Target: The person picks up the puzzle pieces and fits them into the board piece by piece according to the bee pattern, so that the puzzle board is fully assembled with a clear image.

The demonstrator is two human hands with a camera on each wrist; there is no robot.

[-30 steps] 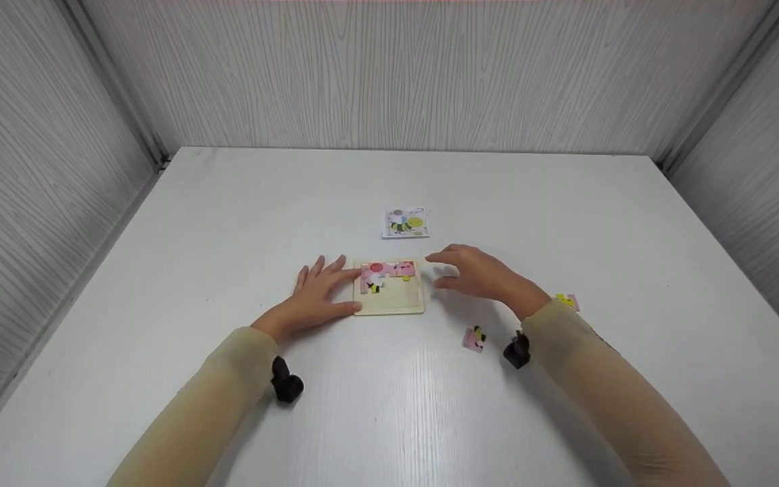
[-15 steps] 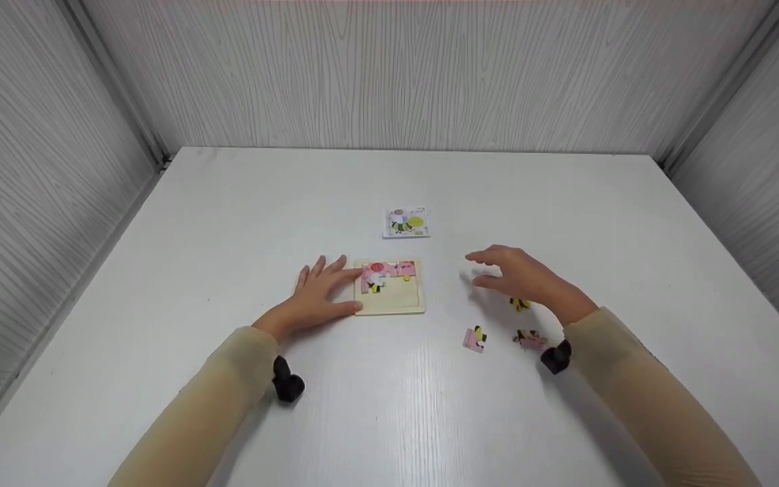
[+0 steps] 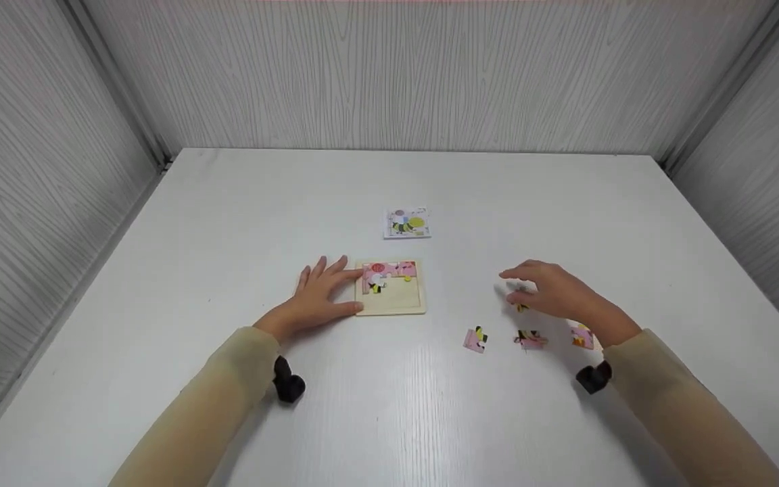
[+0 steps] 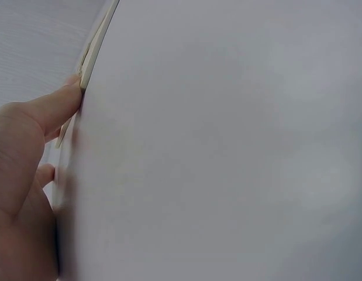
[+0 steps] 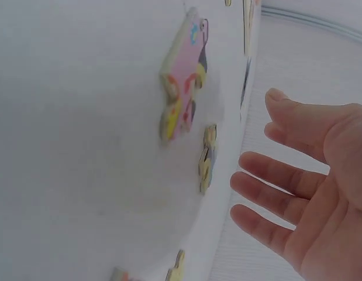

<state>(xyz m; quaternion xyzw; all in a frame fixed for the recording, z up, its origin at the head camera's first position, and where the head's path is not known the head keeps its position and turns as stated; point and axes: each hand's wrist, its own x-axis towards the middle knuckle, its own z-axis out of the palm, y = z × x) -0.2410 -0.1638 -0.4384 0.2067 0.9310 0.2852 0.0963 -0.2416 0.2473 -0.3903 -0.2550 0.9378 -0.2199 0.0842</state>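
My left hand [image 3: 318, 297] lies spread at the left side of a square wooden puzzle tray [image 3: 403, 303]. Its thumb and forefinger touch the tray's left edge; the left wrist view also has the thumb [image 4: 61, 105] against that edge. Pink joined puzzle pieces [image 3: 389, 268] fill the tray's top and left part. Over the table to the right, my right hand [image 3: 552, 289] hovers, fingers loosely bent around nothing. Beneath its fingertips a yellow-and-black puzzle piece [image 3: 522, 308] is partly hidden. In the right wrist view, this hand [image 5: 303, 187] is apart from the pieces.
Nearer me on the right lie a pink-and-yellow piece [image 3: 476, 339], a pink-and-black piece [image 3: 531, 339] and a pink-and-orange piece [image 3: 582, 337], the last close to the right wrist. Behind the tray lies a printed picture card [image 3: 408, 223]. Wood-grain panels [image 3: 389, 74] border the white table.
My right hand has moved right, away from the tray, and slightly toward me, over the loose pieces. Pieces formerly under its arm now show. The left hand and tray have stayed put.
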